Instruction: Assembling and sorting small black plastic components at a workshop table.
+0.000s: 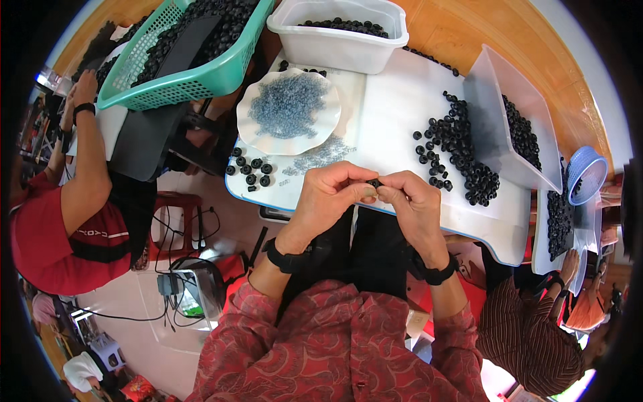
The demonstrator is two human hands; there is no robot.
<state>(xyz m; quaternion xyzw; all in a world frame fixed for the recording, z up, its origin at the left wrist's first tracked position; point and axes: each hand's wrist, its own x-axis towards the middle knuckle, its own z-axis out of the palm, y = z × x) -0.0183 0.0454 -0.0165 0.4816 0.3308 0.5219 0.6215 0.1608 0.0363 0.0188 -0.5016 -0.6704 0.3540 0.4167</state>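
Note:
My left hand [326, 199] and my right hand [416, 206] meet over the table's near edge. Thumbs and forefingers of both pinch one small black round part [374, 182], largely covered by the fingertips. Past my left hand, a white scalloped plate [249, 136] carries a heap of tiny clear bluish pieces [284, 104]. More such pieces [321, 155] are scattered on the table just below the plate. Several black parts [265, 180] with holes sit at the table's left corner. A larger pile of black parts [462, 149] spreads beyond my right hand.
Black parts fill a white tub [335, 48] at the back, a translucent bin [492, 117] at the right and a green basket [177, 87] at the left. A blue basket [591, 175] stands far right. People sit on both sides. Cables [171, 288] trail on the floor.

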